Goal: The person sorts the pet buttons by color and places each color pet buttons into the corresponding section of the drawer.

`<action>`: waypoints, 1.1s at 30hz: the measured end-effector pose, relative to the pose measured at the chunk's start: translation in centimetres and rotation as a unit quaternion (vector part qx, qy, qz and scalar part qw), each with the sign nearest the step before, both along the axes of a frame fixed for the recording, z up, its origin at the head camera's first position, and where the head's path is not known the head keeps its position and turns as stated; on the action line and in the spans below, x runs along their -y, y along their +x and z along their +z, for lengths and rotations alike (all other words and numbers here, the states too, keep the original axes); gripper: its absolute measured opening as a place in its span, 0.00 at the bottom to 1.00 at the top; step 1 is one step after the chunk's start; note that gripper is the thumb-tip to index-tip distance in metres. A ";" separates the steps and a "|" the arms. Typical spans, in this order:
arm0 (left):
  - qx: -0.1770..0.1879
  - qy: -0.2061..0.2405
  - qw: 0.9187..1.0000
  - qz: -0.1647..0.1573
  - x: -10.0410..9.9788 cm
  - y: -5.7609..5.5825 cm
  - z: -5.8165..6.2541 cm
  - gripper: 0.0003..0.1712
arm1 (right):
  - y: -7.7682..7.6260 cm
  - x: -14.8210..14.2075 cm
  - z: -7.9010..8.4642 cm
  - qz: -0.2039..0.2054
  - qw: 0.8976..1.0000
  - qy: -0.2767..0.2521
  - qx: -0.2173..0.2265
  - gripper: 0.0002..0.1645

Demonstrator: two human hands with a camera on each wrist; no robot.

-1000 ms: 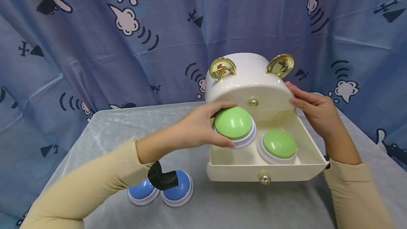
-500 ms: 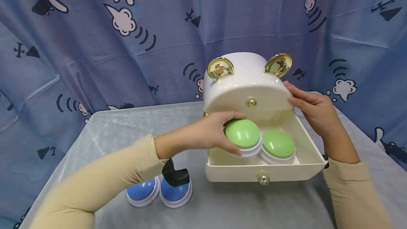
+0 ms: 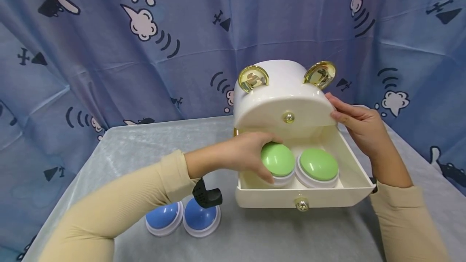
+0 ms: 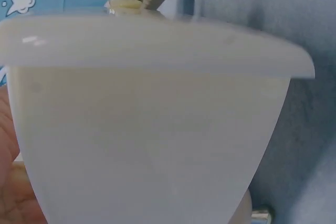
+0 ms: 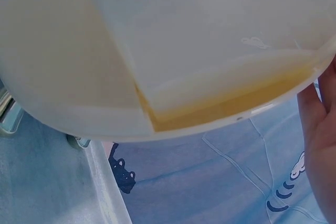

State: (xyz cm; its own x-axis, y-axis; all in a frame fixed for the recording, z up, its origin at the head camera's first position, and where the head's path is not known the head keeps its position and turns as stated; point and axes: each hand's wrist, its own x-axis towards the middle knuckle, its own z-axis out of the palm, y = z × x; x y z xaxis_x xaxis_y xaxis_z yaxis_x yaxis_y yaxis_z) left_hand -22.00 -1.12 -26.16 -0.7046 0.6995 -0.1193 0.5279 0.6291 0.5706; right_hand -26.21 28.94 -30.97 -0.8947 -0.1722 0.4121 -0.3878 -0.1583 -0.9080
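Note:
A white drawer box (image 3: 282,86) with gold ears stands with its cream drawer (image 3: 291,198) pulled out. In the head view my left hand (image 3: 245,151) reaches into the drawer, thumb and fingers round the rim of a green dome button (image 3: 278,160) with a white base. Beside it in the drawer sits a second green button (image 3: 319,165). My right hand (image 3: 358,126) rests against the right side of the box, its thumb at the front edge. The left wrist view shows the drawer's outer wall (image 4: 149,135), hiding most of that hand; the box (image 5: 220,19) fills much of the right wrist view.
Two blue dome buttons, one farther left (image 3: 162,216) and one nearer the drawer (image 3: 200,215), lie on the grey cloth-covered table (image 3: 171,136), partly under my left forearm. A patterned blue curtain (image 3: 196,23) hangs behind.
My left hand has moved right and lowered the green button into the drawer, to the left of the other green one. My right hand stays at the box.

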 end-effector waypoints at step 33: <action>-0.069 -0.132 0.989 -0.020 -1.8 -0.2 -0.8 0.45 | 0.0 -0.2 -0.3 0.002 1.000 0.002 0.006 0.24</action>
State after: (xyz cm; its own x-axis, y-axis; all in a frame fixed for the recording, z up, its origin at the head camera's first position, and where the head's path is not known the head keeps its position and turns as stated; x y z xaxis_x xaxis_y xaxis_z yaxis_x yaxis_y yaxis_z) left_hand -22.24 0.66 -26.92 -0.6989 0.6847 -0.2066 0.6170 0.7233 0.3101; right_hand -26.22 29.12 -31.24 -0.8986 -0.1782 0.4009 -0.3763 -0.1566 -0.9132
